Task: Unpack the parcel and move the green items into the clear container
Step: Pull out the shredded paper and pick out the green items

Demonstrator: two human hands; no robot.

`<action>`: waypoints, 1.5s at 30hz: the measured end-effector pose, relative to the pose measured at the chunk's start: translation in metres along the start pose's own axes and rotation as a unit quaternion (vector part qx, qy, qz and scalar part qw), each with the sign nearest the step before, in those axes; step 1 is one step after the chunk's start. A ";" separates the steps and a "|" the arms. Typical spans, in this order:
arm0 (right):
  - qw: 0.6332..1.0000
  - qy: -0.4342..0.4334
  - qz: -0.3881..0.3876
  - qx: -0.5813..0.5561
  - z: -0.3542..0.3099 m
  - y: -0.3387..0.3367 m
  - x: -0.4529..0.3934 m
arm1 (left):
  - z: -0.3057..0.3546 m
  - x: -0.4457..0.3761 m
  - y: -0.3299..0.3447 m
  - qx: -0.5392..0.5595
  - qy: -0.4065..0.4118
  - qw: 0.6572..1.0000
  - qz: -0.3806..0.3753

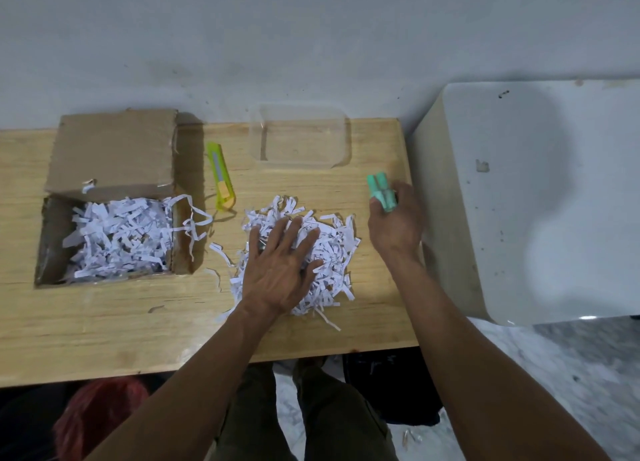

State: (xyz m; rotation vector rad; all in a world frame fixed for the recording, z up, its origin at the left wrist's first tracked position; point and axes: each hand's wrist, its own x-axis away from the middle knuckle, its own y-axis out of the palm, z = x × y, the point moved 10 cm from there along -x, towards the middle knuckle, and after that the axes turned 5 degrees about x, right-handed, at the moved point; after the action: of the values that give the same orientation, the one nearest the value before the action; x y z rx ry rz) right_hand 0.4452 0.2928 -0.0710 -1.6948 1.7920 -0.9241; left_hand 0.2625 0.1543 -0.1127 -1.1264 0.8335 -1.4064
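The wooden worktop [104, 322] filled the middle of the frame, with a white appliance-like block [519, 201] butted against its right edge. At the left sat the opened cardboard parcel [110, 155], its flap thrown back and its well packed with shredded white paper [117, 239]. A second heap of shreds [329, 252] lay at lower centre, and the left hand [280, 270] rested flat on it, fingers [298, 232] straight and spread apart. The clear container [299, 136] stood at upper centre against the wall, with nothing visible inside it.

The right hand [394, 225], at centre right, gripped a bundle of pale green items [381, 190], its fingers curled round their lower ends while the upper ends stuck out towards the container. How many pieces made up the bundle could not be told for certain. A yellow-green utility knife [221, 176] lay between parcel and container.

Several risks seemed likely. The bundle was held only at one end, so a piece could have slipped out during the carry and rolled off the near right edge of the worktop. The container looked light and thin-walled; a careless drop might have nudged it. More green pieces could have remained buried in either heap, and the flat left hand might have pressed them deeper or swept shreds to the floor. The knife's greenish body could also have been mistaken for a target, though whether its blade was out could not be told.
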 end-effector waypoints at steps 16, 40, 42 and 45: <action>0.989 -0.128 0.028 0.068 -0.031 -0.006 0.031 | -0.021 0.024 -0.033 0.112 -0.053 0.987 0.106; 0.969 -0.216 -0.055 0.106 -0.040 0.036 0.089 | -0.107 0.077 -0.027 0.276 -0.185 0.933 0.138; 0.972 -0.203 -0.045 0.107 -0.043 0.034 0.090 | -0.112 0.079 -0.028 0.295 -0.201 0.923 0.140; 0.960 -0.229 -0.047 0.156 -0.064 0.034 0.100 | -0.105 0.086 -0.045 0.272 -0.161 0.929 0.192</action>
State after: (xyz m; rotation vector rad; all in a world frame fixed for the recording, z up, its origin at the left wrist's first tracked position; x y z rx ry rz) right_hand 0.3645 0.2018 -0.0465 -1.6323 1.2045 -0.7299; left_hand 0.1530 0.0661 -0.0866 -0.6870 0.3605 -0.9947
